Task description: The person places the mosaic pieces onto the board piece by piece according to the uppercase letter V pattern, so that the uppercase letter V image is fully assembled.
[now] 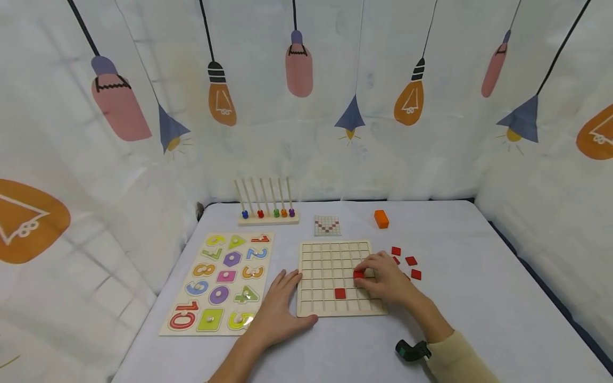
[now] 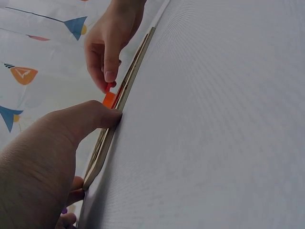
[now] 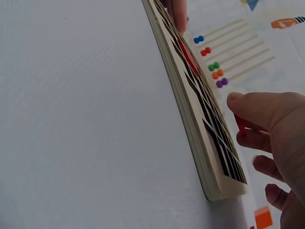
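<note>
Tile (image 1: 358,274), red, flat, pinched in my right hand (image 1: 387,281); my left hand (image 1: 279,308), spread, touches gridded wooden board (image 1: 316,266).

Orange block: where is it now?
In the head view, the orange block sits near the table's far edge, right of the pattern card, beyond the loose red tiles.

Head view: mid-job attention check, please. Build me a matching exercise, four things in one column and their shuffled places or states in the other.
Things:
1. right hand
2. left hand
3. orange block
4. bead rack

Places or states:
A. beyond the number puzzle
B. pinching a red tile
C. beyond the loose tiles
D. at the left side of the grid board

Pairs: 1-B, 2-D, 3-C, 4-A
</note>
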`<state>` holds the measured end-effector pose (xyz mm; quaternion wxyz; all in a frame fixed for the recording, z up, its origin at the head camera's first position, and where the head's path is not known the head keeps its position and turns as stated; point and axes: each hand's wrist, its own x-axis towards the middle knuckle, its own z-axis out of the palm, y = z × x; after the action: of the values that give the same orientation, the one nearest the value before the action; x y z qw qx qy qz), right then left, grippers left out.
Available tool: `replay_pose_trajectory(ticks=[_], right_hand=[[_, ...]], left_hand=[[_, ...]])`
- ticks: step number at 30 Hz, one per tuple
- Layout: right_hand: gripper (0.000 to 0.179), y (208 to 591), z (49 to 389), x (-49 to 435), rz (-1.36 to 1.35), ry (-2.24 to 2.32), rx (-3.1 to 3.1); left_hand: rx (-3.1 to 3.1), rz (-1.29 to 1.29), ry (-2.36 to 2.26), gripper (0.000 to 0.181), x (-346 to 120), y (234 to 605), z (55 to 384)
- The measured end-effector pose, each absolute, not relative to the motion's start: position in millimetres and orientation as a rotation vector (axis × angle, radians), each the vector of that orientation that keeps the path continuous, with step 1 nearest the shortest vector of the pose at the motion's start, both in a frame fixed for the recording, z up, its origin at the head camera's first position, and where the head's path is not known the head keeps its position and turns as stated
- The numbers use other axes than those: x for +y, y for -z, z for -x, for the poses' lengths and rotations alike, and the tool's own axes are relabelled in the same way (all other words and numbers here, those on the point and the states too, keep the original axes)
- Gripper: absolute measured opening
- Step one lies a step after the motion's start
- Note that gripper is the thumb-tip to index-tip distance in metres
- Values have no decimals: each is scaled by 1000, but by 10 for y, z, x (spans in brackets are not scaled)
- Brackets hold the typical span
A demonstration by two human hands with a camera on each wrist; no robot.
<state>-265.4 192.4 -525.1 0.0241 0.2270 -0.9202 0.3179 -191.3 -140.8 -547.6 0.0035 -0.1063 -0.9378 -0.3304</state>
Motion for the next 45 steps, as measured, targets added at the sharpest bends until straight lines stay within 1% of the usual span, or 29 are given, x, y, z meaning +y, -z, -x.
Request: replay_pose_trajectory(ticks=[21,33,45], right_hand=[[23,5328,2686,1537,-869,-963,-2805],[22,5328,2677,1307,-880,-917,-2813],[22,5332,2681,1200,-892,-910,-2806]], left_hand=[[-2934,342,1040,112,-1409,5470,1916],[-2932,344,1031,112,-1417,5469,1910],[-2932,363,1046,112,-1421,5462,1918]])
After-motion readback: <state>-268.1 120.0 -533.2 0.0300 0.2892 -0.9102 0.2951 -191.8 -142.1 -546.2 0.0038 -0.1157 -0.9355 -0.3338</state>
